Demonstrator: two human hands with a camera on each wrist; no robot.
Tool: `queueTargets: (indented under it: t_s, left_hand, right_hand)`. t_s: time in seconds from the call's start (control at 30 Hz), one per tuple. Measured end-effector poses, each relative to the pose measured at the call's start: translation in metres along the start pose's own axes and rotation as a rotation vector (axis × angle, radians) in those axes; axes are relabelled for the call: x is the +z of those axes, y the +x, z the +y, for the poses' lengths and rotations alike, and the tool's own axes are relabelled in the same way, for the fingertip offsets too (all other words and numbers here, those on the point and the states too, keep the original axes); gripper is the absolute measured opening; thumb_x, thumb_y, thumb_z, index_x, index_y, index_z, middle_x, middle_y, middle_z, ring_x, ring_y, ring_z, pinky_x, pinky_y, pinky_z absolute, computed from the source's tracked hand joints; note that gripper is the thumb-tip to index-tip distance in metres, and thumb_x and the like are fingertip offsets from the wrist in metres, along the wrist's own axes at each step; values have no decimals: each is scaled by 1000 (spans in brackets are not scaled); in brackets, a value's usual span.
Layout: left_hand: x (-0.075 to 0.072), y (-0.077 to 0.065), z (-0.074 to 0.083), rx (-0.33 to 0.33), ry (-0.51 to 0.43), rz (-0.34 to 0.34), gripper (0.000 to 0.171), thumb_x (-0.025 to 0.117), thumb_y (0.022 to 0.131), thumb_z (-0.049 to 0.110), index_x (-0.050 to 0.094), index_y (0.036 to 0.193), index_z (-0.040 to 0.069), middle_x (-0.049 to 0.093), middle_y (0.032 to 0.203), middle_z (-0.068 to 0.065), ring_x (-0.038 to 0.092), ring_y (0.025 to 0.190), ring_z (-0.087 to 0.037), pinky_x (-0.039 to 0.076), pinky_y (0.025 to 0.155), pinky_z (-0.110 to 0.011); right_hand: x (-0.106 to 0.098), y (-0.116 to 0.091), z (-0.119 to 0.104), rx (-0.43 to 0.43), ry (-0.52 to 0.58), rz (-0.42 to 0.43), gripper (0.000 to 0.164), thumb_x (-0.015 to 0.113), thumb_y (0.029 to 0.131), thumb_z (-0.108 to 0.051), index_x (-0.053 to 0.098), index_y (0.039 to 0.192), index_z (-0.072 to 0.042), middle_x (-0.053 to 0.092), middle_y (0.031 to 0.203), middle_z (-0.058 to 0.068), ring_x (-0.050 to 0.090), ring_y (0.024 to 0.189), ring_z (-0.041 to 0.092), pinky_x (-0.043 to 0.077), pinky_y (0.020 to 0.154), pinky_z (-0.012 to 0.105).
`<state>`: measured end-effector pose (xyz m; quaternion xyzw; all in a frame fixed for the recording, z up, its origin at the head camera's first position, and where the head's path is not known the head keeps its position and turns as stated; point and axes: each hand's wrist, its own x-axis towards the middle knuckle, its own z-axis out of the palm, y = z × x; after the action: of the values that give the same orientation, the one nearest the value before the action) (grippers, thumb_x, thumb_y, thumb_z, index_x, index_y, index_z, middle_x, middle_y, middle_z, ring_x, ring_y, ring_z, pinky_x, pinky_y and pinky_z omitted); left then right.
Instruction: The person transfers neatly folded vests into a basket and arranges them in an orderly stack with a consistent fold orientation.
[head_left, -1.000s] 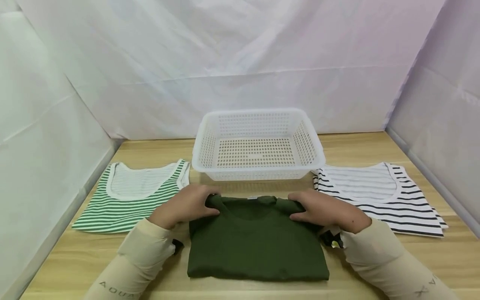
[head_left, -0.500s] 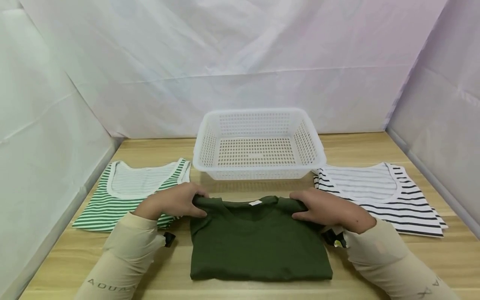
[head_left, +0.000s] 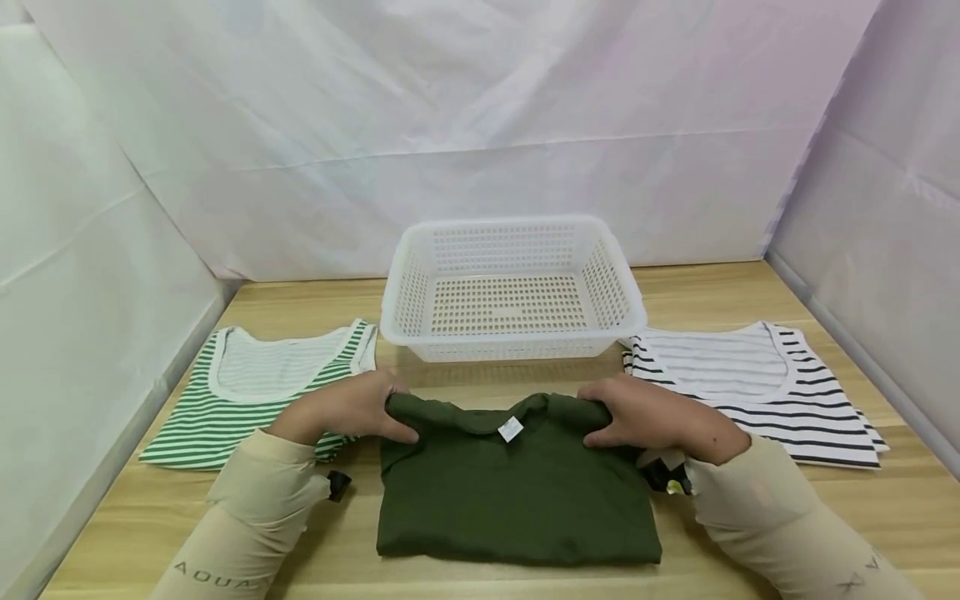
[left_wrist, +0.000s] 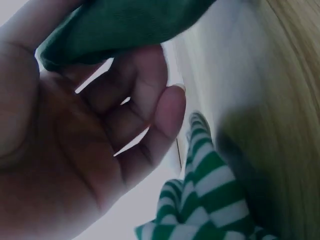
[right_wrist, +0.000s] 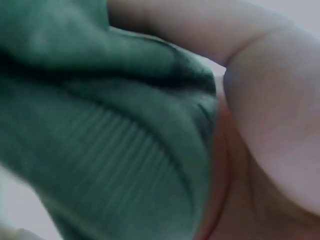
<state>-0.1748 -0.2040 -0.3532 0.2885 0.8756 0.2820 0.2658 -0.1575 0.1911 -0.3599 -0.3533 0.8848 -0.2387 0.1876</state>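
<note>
A folded dark green shirt [head_left: 517, 500] lies in front of me, its neckline toward the far side and a white tag [head_left: 510, 429] showing at the collar. My left hand [head_left: 348, 410] pinches its far left shoulder; in the left wrist view the green cloth [left_wrist: 125, 27] sits between thumb and curled fingers. At the far right shoulder my right hand [head_left: 645, 414] grips the shirt, and the right wrist view shows bunched green fabric [right_wrist: 115, 135] against the palm. Both upper corners look slightly raised.
Behind the shirt stands a white perforated plastic basket [head_left: 513, 346]. A green-striped tank top [head_left: 247, 425] lies folded at left, partly behind my left arm. On the right is a black-striped tank top [head_left: 795, 417], partly behind my right hand. White sheets [head_left: 480, 100] enclose the wooden table [head_left: 315, 292].
My left hand shifted left along the shirt's shoulder, spreading the top edge. The collar tag has flipped forward into fuller view. My right hand stays almost in place.
</note>
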Motion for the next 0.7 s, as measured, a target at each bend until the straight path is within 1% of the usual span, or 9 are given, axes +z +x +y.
queueTargets:
  t_s: [0.07, 0.17, 0.3, 0.37, 0.47, 0.53, 0.57, 0.63, 0.7]
  left_hand:
    - [0, -1, -1, 1, 3, -23, 11, 82, 83, 29, 73, 84, 21, 61, 72, 8, 48, 59, -6, 44, 56, -24]
    - [-1, -2, -4, 20, 9, -31, 11, 80, 85, 30, 73, 88, 23, 63, 78, 8, 51, 64, -6, 46, 60, -24]
    - [-6, -6, -7, 52, -26, -31, 10, 77, 89, 31, 71, 87, 23, 57, 72, 9, 48, 60, -5, 46, 59, -25]
    - [-9, -9, -8, 77, -47, -22, 12, 75, 90, 32, 70, 85, 23, 54, 68, 9, 46, 58, -5, 46, 59, -25]
    - [-14, -14, -10, 116, -67, 14, 13, 75, 90, 33, 69, 85, 23, 53, 68, 9, 47, 60, -5, 47, 62, -26]
    - [-17, -17, -10, 130, -91, 41, 12, 74, 91, 34, 69, 88, 23, 57, 71, 8, 50, 63, -5, 49, 65, -27]
    - [-18, -19, -11, 132, -112, 54, 11, 74, 91, 33, 70, 91, 23, 61, 74, 8, 54, 66, -5, 50, 67, -27]
    - [-20, -22, -12, 144, -159, 75, 9, 72, 93, 31, 71, 96, 22, 63, 76, 6, 56, 68, -6, 51, 69, -28]
    - [-24, -23, -12, 168, -213, 93, 12, 69, 96, 26, 71, 106, 21, 70, 87, 3, 63, 78, -8, 54, 76, -28]
  right_hand:
    - [0, 0, 3, 2, 28, -26, 10, 76, 89, -22, 68, 94, -20, 63, 82, -12, 56, 69, -1, 48, 64, 23]
    - [-1, -1, 6, -13, 61, -59, 5, 73, 92, -23, 69, 95, -23, 64, 83, -14, 58, 71, -1, 50, 67, 23]
    - [-7, -5, 5, -34, 67, -74, 6, 68, 96, -28, 67, 102, -27, 64, 88, -16, 59, 76, 0, 50, 71, 24]
    - [-12, -8, 5, -46, 73, -61, 10, 66, 98, -31, 66, 107, -30, 65, 94, -16, 61, 81, 0, 51, 74, 24]
    - [-19, -13, 3, -79, 90, -26, 14, 63, 99, -34, 65, 113, -32, 67, 99, -16, 63, 86, 1, 52, 78, 24]
    - [-22, -17, 2, -95, 113, -5, 19, 61, 101, -35, 64, 119, -32, 67, 105, -15, 64, 90, 1, 53, 80, 24]
    - [-23, -18, 2, -101, 122, 6, 21, 59, 101, -35, 63, 122, -31, 68, 107, -15, 64, 92, 2, 53, 81, 24]
    - [-26, -21, 0, -105, 143, 27, 26, 57, 102, -34, 60, 128, -30, 67, 113, -13, 64, 96, 2, 53, 83, 25]
    - [-28, -24, -2, -100, 167, 61, 27, 56, 103, -33, 59, 129, -28, 66, 114, -11, 63, 96, 3, 53, 82, 25]
